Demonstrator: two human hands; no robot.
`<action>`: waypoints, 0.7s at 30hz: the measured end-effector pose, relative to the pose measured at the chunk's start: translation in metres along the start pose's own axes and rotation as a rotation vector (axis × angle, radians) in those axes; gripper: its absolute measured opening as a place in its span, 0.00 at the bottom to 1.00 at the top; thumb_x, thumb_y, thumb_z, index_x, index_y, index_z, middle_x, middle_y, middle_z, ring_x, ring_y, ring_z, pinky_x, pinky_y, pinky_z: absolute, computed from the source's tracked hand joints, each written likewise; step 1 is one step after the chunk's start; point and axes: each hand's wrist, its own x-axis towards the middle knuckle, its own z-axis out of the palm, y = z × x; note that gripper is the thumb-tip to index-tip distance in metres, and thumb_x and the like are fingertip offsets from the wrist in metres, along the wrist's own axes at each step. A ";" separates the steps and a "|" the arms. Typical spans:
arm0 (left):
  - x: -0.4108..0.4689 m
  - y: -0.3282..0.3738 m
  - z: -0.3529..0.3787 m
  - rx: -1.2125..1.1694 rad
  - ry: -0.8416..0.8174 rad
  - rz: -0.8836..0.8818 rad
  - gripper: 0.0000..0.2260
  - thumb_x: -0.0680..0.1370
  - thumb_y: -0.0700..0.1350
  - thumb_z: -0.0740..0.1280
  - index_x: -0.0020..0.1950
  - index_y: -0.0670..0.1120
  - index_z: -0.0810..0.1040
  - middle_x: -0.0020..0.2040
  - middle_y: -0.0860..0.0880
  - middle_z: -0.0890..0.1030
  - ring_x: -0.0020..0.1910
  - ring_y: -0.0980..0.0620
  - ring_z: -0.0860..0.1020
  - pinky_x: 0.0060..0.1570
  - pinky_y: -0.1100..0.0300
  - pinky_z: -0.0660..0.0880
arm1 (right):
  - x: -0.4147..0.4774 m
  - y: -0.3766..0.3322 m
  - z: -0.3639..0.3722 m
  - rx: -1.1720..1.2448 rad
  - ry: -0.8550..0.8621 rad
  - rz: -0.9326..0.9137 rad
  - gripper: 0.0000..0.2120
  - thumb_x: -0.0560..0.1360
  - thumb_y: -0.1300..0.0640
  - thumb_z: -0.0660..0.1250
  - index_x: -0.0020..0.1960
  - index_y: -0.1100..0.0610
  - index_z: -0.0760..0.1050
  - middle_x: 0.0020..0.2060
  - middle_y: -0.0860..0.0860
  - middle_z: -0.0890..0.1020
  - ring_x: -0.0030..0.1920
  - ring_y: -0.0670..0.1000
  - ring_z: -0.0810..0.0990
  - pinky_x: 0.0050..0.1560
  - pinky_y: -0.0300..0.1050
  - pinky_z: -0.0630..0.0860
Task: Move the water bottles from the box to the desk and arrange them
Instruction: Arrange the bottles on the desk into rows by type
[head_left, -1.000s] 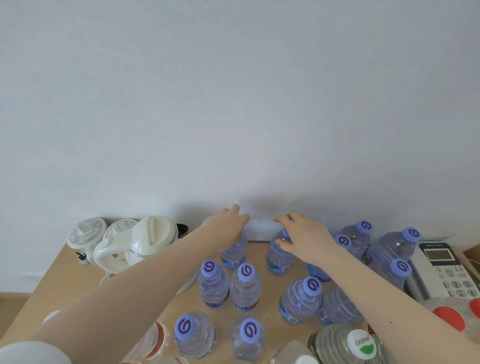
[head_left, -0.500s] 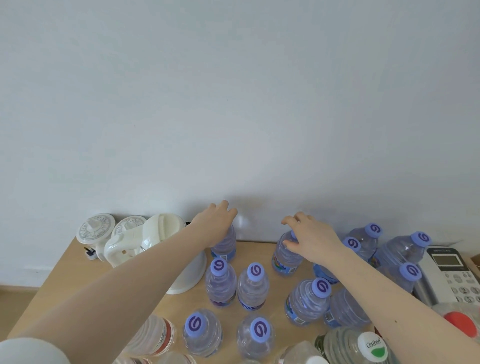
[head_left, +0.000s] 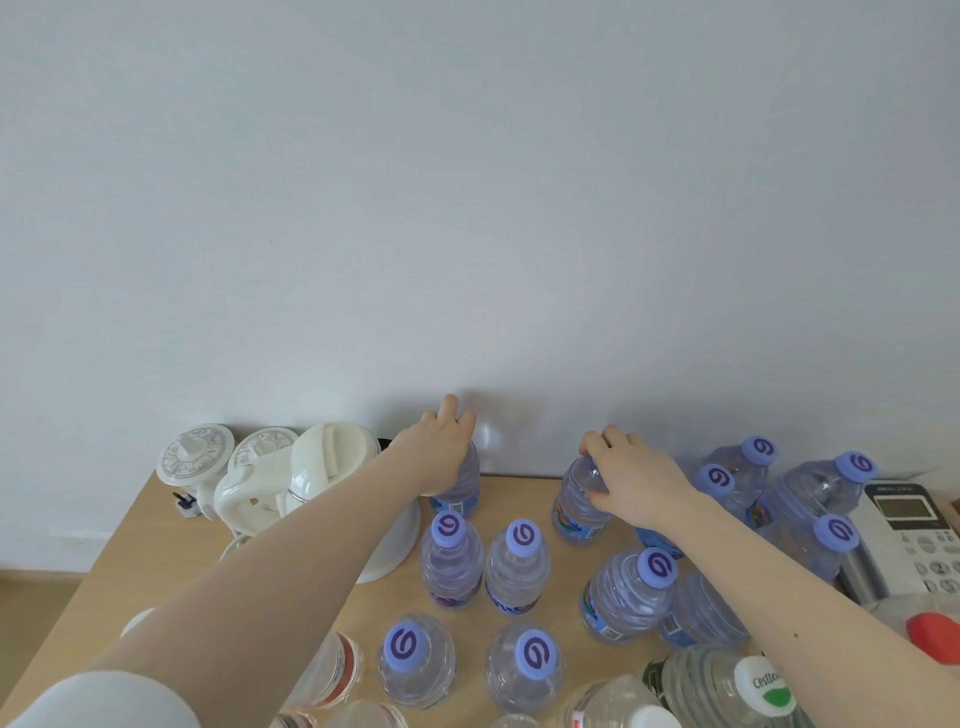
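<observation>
gripping the top of a bottle (head_left: 460, 491) at the back of the desk (head_left: 156, 530), the left hand (head_left: 441, 457) has its fingers curled over the cap, hiding it. the right hand (head_left: 636, 480) likewise clasps a second bottle (head_left: 574, 506), fingers wrapped round its neck. both bottles stand upright near the wall (head_left: 467, 208). since a second ago the left one has slid away from the right one, widening the gap, and now sits just beside the kettle (head_left: 322, 467). more bottles (head_left: 451, 561) stand nearer the person; a phone (head_left: 904, 535) lies at the right.
</observation>
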 end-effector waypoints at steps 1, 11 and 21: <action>0.000 0.000 0.000 0.002 0.005 -0.001 0.15 0.77 0.35 0.60 0.63 0.39 0.63 0.64 0.39 0.61 0.55 0.40 0.71 0.47 0.53 0.71 | 0.000 0.000 0.001 0.003 0.001 0.002 0.21 0.77 0.50 0.64 0.65 0.55 0.62 0.60 0.53 0.68 0.58 0.54 0.70 0.45 0.46 0.76; 0.000 -0.001 0.003 0.056 0.059 0.019 0.16 0.78 0.33 0.60 0.64 0.38 0.62 0.66 0.38 0.61 0.54 0.42 0.72 0.48 0.57 0.71 | 0.003 0.003 -0.012 0.070 0.036 0.045 0.20 0.77 0.48 0.65 0.66 0.50 0.65 0.57 0.51 0.70 0.47 0.52 0.73 0.39 0.43 0.68; 0.012 -0.004 0.002 0.016 0.074 -0.159 0.19 0.81 0.45 0.63 0.68 0.39 0.62 0.69 0.39 0.60 0.49 0.41 0.79 0.37 0.55 0.68 | 0.005 -0.001 -0.018 0.166 0.005 0.073 0.11 0.77 0.55 0.66 0.59 0.55 0.73 0.48 0.51 0.69 0.48 0.56 0.76 0.46 0.45 0.72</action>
